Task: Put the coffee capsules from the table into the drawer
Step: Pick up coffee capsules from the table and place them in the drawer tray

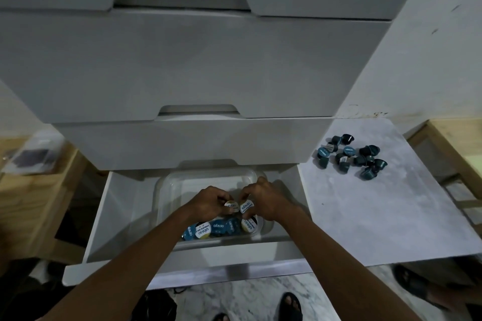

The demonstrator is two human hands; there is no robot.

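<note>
Capsules [349, 155] lie heaped on the table [365, 216]; my left hand [211, 202] and right hand [263, 199] each pinch one over the drawer's [109, 216] clear tub [167, 185].

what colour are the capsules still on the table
Dark teal bodies, some with lighter lids, in the capsule pile on the table; head view.

The white table [365, 211] bears a loose pile of perhaps fifteen dark capsules [350, 155].
</note>
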